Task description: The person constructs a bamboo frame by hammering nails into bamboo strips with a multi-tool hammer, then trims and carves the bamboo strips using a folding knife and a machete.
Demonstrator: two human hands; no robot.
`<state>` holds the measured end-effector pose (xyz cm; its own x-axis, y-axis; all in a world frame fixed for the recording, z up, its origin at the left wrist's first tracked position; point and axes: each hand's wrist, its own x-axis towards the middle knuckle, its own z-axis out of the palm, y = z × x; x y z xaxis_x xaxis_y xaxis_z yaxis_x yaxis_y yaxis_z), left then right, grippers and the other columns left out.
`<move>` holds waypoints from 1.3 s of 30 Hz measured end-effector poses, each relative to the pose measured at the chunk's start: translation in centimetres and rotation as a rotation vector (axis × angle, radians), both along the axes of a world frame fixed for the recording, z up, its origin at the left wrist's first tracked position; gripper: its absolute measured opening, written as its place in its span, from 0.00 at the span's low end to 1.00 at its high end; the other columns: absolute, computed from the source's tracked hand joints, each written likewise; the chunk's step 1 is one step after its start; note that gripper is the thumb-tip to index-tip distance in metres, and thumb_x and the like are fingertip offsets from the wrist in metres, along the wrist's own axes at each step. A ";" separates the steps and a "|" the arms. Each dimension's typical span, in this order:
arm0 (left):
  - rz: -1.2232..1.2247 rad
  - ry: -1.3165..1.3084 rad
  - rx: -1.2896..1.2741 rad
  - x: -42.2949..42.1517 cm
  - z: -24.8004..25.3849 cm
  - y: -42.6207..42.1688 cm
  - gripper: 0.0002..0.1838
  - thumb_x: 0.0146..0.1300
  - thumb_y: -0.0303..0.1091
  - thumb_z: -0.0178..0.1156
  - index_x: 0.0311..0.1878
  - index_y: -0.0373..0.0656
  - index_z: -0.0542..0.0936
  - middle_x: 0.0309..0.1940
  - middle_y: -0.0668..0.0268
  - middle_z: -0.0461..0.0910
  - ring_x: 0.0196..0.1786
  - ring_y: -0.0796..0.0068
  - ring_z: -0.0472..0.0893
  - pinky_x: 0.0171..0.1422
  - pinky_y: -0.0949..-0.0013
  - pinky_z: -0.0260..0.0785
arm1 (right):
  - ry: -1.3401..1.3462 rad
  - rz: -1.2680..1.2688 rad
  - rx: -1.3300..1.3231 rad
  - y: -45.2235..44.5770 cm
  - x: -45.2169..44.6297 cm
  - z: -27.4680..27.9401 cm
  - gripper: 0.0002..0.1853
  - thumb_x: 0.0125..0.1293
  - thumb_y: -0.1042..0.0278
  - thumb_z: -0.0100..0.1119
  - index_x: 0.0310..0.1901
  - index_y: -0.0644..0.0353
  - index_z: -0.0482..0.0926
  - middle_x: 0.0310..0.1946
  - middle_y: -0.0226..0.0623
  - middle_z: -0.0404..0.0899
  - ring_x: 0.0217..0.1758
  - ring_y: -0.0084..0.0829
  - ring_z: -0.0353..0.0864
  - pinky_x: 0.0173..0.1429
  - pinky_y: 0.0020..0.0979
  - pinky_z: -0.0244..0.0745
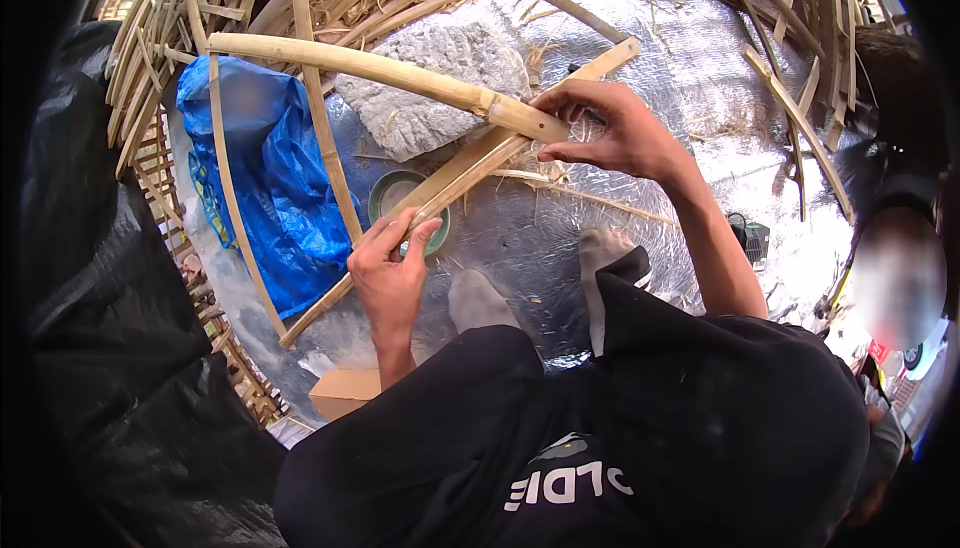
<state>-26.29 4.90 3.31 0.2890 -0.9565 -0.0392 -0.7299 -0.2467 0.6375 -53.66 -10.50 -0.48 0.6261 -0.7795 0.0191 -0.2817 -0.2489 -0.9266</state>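
Note:
Two bamboo pieces cross in front of me. A thick, slightly curved bamboo piece (370,68) runs from the upper left to my right hand. Under it, a long split bamboo strip (450,180) slants from lower left to upper right. My left hand (388,266) is closed around the lower part of the slanting strip, thumb on top. My right hand (610,130) is at the end of the thick piece, fingers curved and thumb apart below; whether its fingertips grip that end is hard to see. A small hole shows near that end.
A grey stone (430,83) lies beyond the bamboo on the silvery sheet (690,78). A green bowl (440,233) sits behind my left hand. Blue plastic (290,198) is at left, bamboo strips (400,8) along the back. A blurred person (898,278) is at far right.

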 end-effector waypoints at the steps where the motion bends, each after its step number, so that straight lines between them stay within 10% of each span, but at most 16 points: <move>1: -0.002 0.019 -0.021 0.1 -0.3 0.1 0.11 0.60 0.29 0.73 0.45 0.37 0.88 0.28 0.68 0.82 0.23 0.82 0.67 0.26 0.72 0.55 | 0.040 -0.004 -0.052 0.2 0.1 -0.1 0.26 0.56 0.60 0.79 0.54 0.59 0.82 0.42 0.36 0.86 0.46 0.29 0.84 0.53 0.33 0.77; 10: -0.004 -0.054 -0.127 -0.4 -0.7 0.2 0.12 0.57 0.30 0.76 0.43 0.39 0.88 0.29 0.66 0.85 0.20 0.78 0.69 0.25 0.72 0.58 | -0.045 -0.078 -0.136 0.5 0.4 -0.7 0.24 0.60 0.60 0.77 0.54 0.61 0.83 0.42 0.37 0.87 0.45 0.29 0.84 0.52 0.32 0.78; 15: 0.053 -0.049 -0.127 -1.6 -0.3 1.0 0.12 0.56 0.29 0.76 0.43 0.38 0.88 0.29 0.66 0.85 0.20 0.78 0.68 0.25 0.72 0.59 | -0.177 -0.205 0.488 1.0 0.9 -0.9 0.24 0.61 0.59 0.77 0.53 0.65 0.82 0.36 0.31 0.86 0.40 0.18 0.82 0.47 0.26 0.76; 27: 0.108 0.032 -0.078 -0.4 -0.5 2.5 0.13 0.56 0.30 0.78 0.41 0.35 0.86 0.26 0.62 0.82 0.24 0.77 0.78 0.27 0.69 0.66 | -0.292 -0.171 0.178 1.5 3.9 -0.9 0.21 0.62 0.62 0.76 0.51 0.67 0.81 0.37 0.32 0.86 0.40 0.21 0.81 0.47 0.27 0.76; 32: 0.043 -0.404 -0.245 0.3 -0.2 3.8 0.10 0.59 0.32 0.74 0.40 0.38 0.87 0.23 0.63 0.79 0.22 0.62 0.79 0.27 0.65 0.68 | -0.061 -0.170 -0.262 1.7 5.9 -0.5 0.20 0.65 0.59 0.71 0.49 0.66 0.81 0.38 0.40 0.82 0.38 0.38 0.80 0.47 0.37 0.74; 39: -0.278 -0.741 -0.169 4.2 7.1 2.1 0.10 0.61 0.33 0.73 0.42 0.39 0.86 0.24 0.62 0.80 0.22 0.64 0.78 0.26 0.64 0.66 | 0.109 -0.034 -0.497 1.4 7.9 -0.6 0.16 0.70 0.53 0.63 0.43 0.60 0.80 0.37 0.36 0.79 0.44 0.37 0.77 0.50 0.37 0.67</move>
